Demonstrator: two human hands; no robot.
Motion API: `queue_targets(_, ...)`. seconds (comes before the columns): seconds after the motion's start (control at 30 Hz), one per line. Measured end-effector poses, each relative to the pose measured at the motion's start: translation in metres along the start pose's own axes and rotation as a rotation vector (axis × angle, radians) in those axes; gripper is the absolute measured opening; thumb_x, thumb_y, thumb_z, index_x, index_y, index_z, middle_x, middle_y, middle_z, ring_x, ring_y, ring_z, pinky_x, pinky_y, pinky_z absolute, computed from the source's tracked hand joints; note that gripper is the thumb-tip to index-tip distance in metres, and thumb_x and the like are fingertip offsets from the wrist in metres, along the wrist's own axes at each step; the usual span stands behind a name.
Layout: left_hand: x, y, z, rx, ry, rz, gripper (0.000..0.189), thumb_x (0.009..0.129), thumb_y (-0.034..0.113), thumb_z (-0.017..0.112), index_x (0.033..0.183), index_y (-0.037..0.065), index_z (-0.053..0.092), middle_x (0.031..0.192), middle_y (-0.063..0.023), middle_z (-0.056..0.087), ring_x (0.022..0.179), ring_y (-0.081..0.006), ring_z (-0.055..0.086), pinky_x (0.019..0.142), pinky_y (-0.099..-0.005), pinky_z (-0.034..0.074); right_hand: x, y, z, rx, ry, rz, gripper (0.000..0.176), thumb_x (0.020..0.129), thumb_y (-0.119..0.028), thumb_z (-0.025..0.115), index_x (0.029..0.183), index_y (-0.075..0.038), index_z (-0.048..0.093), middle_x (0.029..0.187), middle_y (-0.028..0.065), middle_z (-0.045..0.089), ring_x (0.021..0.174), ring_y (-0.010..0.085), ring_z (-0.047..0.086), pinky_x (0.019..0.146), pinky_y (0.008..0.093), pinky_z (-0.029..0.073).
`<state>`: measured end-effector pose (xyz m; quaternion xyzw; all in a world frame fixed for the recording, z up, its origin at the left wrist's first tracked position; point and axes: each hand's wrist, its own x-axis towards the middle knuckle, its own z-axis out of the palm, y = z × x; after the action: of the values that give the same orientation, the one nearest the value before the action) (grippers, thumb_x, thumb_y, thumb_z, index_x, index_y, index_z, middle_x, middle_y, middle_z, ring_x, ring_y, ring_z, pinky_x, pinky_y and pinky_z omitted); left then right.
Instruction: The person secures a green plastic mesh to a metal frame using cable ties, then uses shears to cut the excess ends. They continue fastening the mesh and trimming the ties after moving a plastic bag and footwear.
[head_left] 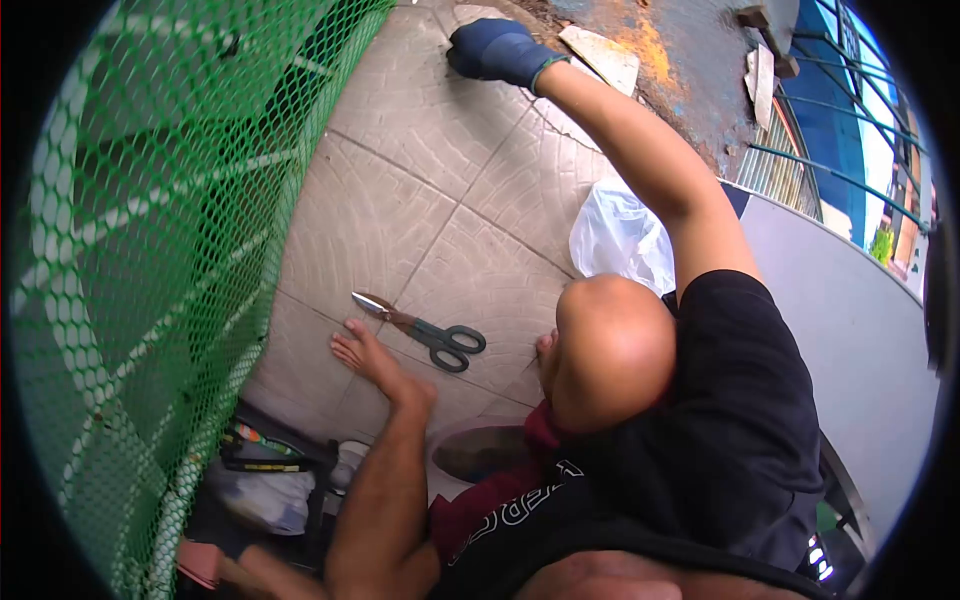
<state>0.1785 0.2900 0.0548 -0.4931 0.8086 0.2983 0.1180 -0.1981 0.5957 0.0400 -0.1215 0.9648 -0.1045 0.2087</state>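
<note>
My right hand [497,52], in a dark blue glove with a green cuff, reaches far out over the tiled floor at the top. Its fingers look curled in; anything inside them is hidden. A small pale slab [603,58] lies just beside it. What seems to be my left hand [225,572] is blurred at the bottom left, low by the green mesh, next to a reddish-brown object [200,563] I cannot identify. A pair of tin snips [425,332] with dark loop handles lies on the tiles near my bare foot [368,352], blades pointing up and left.
Green mesh [190,200] over a metal frame rises along the left. A white plastic bag [622,238] sits by my knee. At the lower left, a dark tool holder [265,450] contains tools and a clear bag. A grey panel [850,330] stands to the right.
</note>
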Motion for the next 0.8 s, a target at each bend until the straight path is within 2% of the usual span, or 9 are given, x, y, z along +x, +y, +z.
queue_targets(0.03,0.005,-0.007,0.000,0.012,-0.022,0.022,0.087,0.100,0.061,0.033,0.156,0.000,0.009,0.166,-0.0131,-0.002,0.153,-0.0217,-0.001,0.123,-0.0375,0.002,0.004,0.001,-0.004,0.076,-0.076,0.033,0.039,0.089,-0.033,0.047,0.106,-0.007,0.071,0.106,0.0212,0.070,0.103,0.0380,0.066,0.091,0.0485,0.051)
queue_targets(0.07,0.009,-0.013,0.000,0.004,-0.016,0.013,0.087,0.100,0.061,0.033,0.156,0.000,0.009,0.166,-0.0131,-0.002,0.153,-0.0217,-0.001,0.123,-0.0375,0.002,0.005,-0.001,-0.003,0.036,0.035,0.042,0.039,0.084,-0.031,0.052,0.107,-0.007,0.072,0.103,0.0188,0.072,0.102,0.0317,0.070,0.090,0.0441,0.052)
queue_targets(0.13,0.012,-0.012,0.000,-0.049,-0.036,-0.010,0.086,0.099,0.060,0.034,0.157,0.001,0.009,0.166,-0.0106,-0.003,0.153,-0.0198,-0.003,0.123,-0.0371,0.002,0.003,0.009,0.014,-0.031,0.458,-0.137,0.024,0.091,-0.024,0.054,0.094,-0.004,0.066,0.080,0.0157,0.069,0.068,0.0281,0.066,0.064,0.0380,0.054)
queue_targets(0.27,-0.003,0.008,-0.003,-0.091,-0.039,-0.032,0.085,0.099,0.060,0.035,0.157,0.002,0.009,0.167,-0.0093,-0.004,0.153,-0.0193,-0.003,0.123,-0.0370,0.002,0.020,0.013,0.023,-0.053,0.435,-0.027,0.022,0.087,-0.021,0.052,0.087,-0.008,0.070,0.082,0.0163,0.070,0.072,0.0332,0.068,0.064,0.0429,0.054)
queue_targets(0.33,0.000,0.006,-0.004,-0.075,-0.019,-0.035,0.085,0.100,0.059,0.035,0.157,0.003,0.009,0.167,-0.0093,-0.004,0.153,-0.0193,-0.003,0.123,-0.0370,0.002,0.028,0.019,0.035,-0.380,0.503,-0.451,0.025,0.087,-0.024,0.053,0.077,-0.009,0.071,0.080,0.0165,0.070,0.074,0.0330,0.069,0.065,0.0451,0.054)
queue_targets(0.37,0.005,0.002,-0.002,-0.074,-0.018,-0.026,0.085,0.100,0.059,0.035,0.157,0.003,0.009,0.167,-0.0093,-0.004,0.153,-0.0193,-0.003,0.123,-0.0370,0.002,0.031,0.022,0.040,-0.401,0.522,-0.487,0.025,0.087,-0.023,0.053,0.077,-0.009,0.071,0.080,0.0164,0.070,0.074,0.0329,0.069,0.064,0.0451,0.053)
queue_targets(0.53,0.010,-0.002,-0.005,-0.029,-0.045,-0.028,0.085,0.100,0.060,0.034,0.158,0.004,0.007,0.166,-0.0087,-0.006,0.153,-0.0192,-0.004,0.123,-0.0374,0.001,0.033,0.021,0.028,-0.274,0.525,-0.282,0.024,0.087,-0.023,0.053,0.076,-0.009,0.071,0.078,0.0161,0.070,0.072,0.0324,0.069,0.062,0.0451,0.053)
queue_targets(0.8,-0.002,0.031,-0.020,-0.014,-0.059,-0.099,0.090,0.098,0.065,0.033,0.157,0.004,0.004,0.166,-0.0086,-0.008,0.153,-0.0194,-0.007,0.123,-0.0372,-0.001,0.047,0.004,0.016,-0.238,0.508,-0.248,0.024,0.086,-0.022,0.054,0.075,-0.009,0.070,0.076,0.0156,0.070,0.070,0.0317,0.069,0.059,0.0451,0.052)
